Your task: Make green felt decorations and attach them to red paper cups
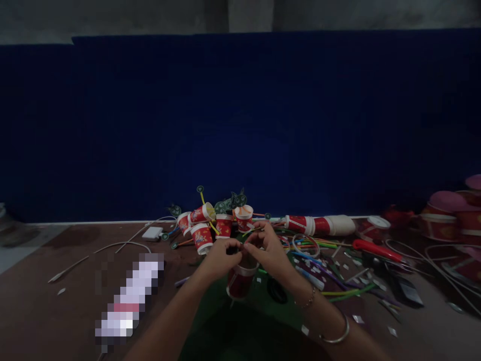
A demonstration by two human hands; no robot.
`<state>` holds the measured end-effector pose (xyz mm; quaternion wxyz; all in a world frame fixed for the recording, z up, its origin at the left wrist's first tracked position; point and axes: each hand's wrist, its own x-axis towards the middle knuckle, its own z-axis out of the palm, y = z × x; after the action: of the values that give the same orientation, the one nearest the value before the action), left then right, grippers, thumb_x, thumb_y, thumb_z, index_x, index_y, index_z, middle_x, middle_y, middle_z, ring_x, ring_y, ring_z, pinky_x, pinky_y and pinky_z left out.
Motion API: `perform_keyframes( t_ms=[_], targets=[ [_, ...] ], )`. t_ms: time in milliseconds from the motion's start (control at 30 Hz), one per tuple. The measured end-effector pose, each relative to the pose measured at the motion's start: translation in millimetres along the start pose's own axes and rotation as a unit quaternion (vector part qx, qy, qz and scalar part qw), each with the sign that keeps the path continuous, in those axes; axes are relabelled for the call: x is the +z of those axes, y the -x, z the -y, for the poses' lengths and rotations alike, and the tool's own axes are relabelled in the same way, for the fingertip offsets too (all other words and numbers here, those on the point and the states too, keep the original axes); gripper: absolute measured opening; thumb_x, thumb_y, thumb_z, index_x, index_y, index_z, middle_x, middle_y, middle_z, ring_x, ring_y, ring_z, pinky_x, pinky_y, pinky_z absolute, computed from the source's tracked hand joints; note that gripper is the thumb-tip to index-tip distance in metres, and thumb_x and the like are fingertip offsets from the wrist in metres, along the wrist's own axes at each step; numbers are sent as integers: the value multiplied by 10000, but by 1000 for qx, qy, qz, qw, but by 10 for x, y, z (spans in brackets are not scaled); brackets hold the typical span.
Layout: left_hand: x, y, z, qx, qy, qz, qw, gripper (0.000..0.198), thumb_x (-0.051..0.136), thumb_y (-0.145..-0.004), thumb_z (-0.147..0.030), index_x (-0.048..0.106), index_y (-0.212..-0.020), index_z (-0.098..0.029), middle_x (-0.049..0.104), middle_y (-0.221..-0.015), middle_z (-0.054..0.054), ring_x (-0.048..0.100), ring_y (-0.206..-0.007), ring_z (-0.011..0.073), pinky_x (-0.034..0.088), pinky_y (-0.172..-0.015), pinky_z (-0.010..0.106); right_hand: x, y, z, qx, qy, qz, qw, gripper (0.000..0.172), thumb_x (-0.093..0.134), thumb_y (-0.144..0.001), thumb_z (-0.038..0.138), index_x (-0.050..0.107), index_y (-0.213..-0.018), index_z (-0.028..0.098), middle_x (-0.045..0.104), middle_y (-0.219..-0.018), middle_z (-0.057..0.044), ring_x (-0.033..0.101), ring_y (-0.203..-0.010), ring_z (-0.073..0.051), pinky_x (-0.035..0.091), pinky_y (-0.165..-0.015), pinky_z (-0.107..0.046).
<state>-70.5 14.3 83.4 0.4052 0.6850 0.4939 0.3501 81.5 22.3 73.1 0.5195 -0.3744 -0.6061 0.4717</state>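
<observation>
In the middle of the head view, my left hand (pixel 224 258) and my right hand (pixel 267 249) meet fingertip to fingertip. Both are closed in a pinch over the rim of a red paper cup (pixel 240 285). Whatever the fingertips hold is too small and dark to make out. The cup sits just below and between my hands, and a small pale bit shows under its base. Right behind them, several red patterned paper cups (pixel 202 236) lie and stand in a cluster, with coloured pipe cleaners and round green tags (pixel 200 189) sticking out.
A stack of paper cups (pixel 319 225) lies on its side at the back. To the right are pipe cleaners (pixel 351 292), a tape ring (pixel 306 245), red-handled scissors (pixel 378 249) and paper scraps. A white charger (pixel 153 233) and a blurred-out phone-like object (pixel 131 298) lie left. A blue panel (pixel 240 115) stands behind.
</observation>
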Motion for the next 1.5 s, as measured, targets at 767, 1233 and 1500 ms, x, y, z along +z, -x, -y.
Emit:
perform_keyframes(
  t_ms=[767,1233,1500],
  targets=[
    [128,-27,-16,-37,78,-100,991,115,584,-642,-255,625,-647,-148,545,-538,-30,498,-518,119,398,-497,222,-53,-24,-20,-28,126,-51,990,109,588,-688,227,603,-592,177,612,-934,-74,573,-853,-204,425,-652,-294],
    [156,16,-20,50,-72,-122,989,153,507,-710,-222,645,-683,-162,632,-668,19,563,-675,174,418,-629,258,-81,14,73,-72,270,-93,956,164,659,-695,263,596,-556,204,652,-825,-58,586,-825,-216,432,-767,-346],
    [117,23,-57,59,-63,-80,993,136,510,-683,-175,645,-680,-157,630,-663,9,560,-663,159,411,-626,243,-187,-1,135,-41,233,-21,971,149,637,-694,268,657,-828,206,646,-837,-39,575,-755,-194,430,-650,-297]
  ],
)
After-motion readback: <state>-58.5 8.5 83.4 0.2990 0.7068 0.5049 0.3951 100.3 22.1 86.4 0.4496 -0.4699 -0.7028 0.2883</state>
